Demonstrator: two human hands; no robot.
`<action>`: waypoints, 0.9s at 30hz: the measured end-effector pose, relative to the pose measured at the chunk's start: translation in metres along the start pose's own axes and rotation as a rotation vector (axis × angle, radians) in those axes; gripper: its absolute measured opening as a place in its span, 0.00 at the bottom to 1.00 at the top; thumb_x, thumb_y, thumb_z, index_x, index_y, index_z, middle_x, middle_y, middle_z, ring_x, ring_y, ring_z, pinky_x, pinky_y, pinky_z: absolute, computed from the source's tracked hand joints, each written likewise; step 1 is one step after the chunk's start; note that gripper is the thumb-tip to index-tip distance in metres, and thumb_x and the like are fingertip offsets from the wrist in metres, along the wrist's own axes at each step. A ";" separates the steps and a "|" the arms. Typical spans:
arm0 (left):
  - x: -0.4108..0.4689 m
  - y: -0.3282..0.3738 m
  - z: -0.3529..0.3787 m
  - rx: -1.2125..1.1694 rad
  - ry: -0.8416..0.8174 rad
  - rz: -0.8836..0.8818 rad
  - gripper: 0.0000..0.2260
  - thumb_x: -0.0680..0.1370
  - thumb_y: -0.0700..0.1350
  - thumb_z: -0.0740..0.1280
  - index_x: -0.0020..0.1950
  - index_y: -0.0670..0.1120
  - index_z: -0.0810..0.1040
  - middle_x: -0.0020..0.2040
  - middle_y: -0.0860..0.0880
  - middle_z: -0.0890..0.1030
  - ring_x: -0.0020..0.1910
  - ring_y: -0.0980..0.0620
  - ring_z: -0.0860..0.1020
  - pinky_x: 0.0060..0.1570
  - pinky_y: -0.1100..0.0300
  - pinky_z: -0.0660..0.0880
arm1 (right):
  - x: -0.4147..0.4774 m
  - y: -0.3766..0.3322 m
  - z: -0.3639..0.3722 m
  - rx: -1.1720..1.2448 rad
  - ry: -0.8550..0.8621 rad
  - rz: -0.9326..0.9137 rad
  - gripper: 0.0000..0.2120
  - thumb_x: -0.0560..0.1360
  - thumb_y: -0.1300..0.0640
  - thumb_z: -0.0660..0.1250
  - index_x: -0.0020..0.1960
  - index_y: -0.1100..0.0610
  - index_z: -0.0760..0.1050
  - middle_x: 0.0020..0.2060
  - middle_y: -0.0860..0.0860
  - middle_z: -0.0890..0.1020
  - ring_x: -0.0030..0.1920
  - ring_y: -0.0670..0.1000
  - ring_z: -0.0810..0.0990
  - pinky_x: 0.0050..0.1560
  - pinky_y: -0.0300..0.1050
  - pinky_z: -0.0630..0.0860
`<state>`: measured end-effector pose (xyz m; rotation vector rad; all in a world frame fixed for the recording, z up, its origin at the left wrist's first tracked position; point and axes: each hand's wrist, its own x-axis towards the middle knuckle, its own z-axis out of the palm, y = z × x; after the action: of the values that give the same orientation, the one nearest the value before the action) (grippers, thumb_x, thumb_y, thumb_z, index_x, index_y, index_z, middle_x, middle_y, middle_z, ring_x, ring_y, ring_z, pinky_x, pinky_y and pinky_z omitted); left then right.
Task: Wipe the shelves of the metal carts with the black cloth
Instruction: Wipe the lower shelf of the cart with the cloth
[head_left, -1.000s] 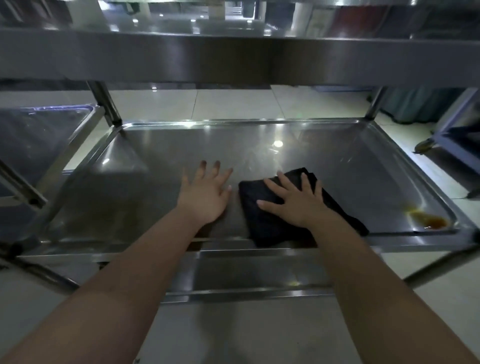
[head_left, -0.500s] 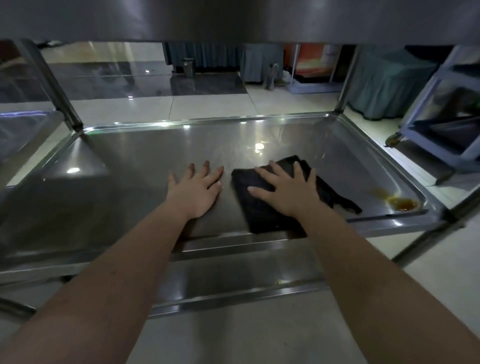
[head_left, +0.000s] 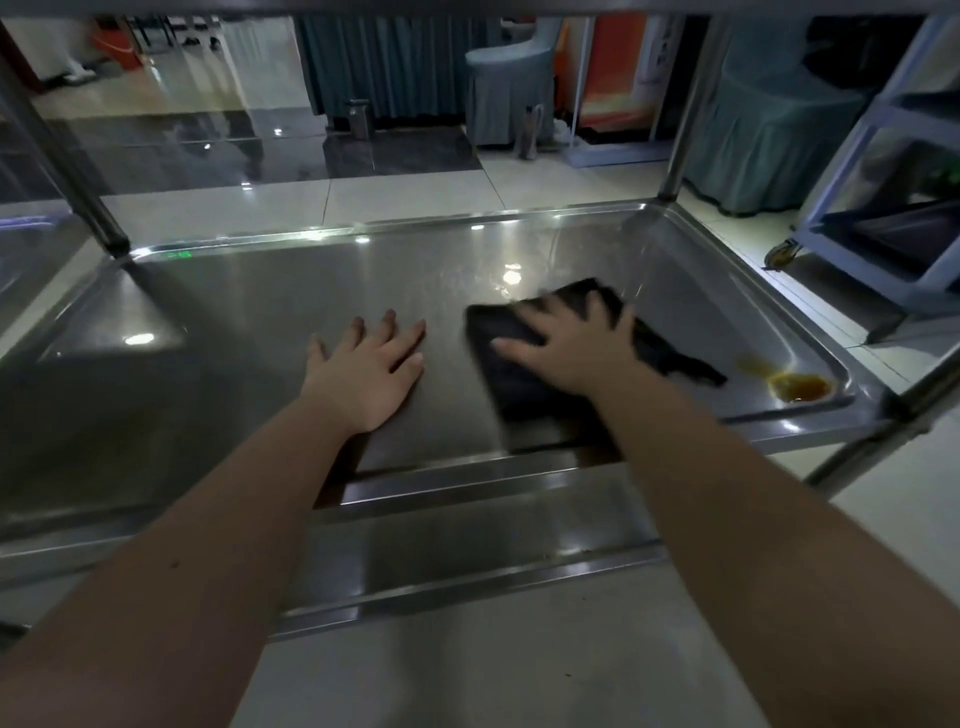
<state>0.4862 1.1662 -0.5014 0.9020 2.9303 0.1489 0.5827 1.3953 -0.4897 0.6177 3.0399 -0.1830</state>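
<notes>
The middle shelf (head_left: 260, 312) of a steel cart fills the view, a shallow tray with a raised rim. A folded black cloth (head_left: 511, 379) lies on it right of centre. My right hand (head_left: 576, 348) presses flat on the cloth with fingers spread. Beside it, my left hand (head_left: 369, 371) rests flat on the bare metal, fingers spread, a short gap from the cloth. A brown puddle (head_left: 797, 387) sits in the shelf's near right corner, just right of the cloth's trailing edge.
A lower shelf (head_left: 467, 551) shows below the near rim. Upright posts stand at the far left (head_left: 67, 171) and far right (head_left: 685, 114) corners. A grey-blue cart (head_left: 883, 197) stands to the right, another steel cart (head_left: 26, 244) to the left. Tiled floor lies beyond.
The view has dropped below the upper shelf, showing the room behind. My right hand has slid the cloth a little away and rightward, towards the brown puddle. My left hand stays put.
</notes>
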 end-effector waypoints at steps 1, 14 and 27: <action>0.000 0.001 0.001 -0.002 0.004 -0.004 0.23 0.82 0.62 0.44 0.78 0.66 0.47 0.81 0.57 0.47 0.80 0.46 0.47 0.73 0.34 0.46 | 0.007 0.027 -0.005 0.015 -0.019 0.090 0.37 0.71 0.22 0.46 0.77 0.33 0.48 0.80 0.42 0.48 0.78 0.63 0.42 0.71 0.72 0.36; 0.003 0.005 -0.003 0.005 0.025 -0.004 0.22 0.84 0.54 0.47 0.79 0.62 0.52 0.81 0.54 0.46 0.80 0.47 0.44 0.72 0.30 0.46 | -0.050 -0.051 0.011 0.002 -0.045 -0.194 0.35 0.72 0.23 0.43 0.76 0.31 0.42 0.79 0.40 0.43 0.77 0.63 0.35 0.69 0.73 0.31; 0.035 0.054 0.001 0.027 -0.007 0.008 0.35 0.74 0.75 0.43 0.79 0.64 0.48 0.81 0.54 0.49 0.79 0.41 0.48 0.73 0.36 0.45 | -0.019 0.058 -0.010 0.020 -0.074 -0.021 0.37 0.71 0.22 0.44 0.77 0.33 0.43 0.79 0.41 0.45 0.78 0.61 0.38 0.71 0.70 0.33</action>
<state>0.4872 1.2302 -0.4980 0.9157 2.9292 0.1064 0.6224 1.4424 -0.4846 0.5672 2.9780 -0.2320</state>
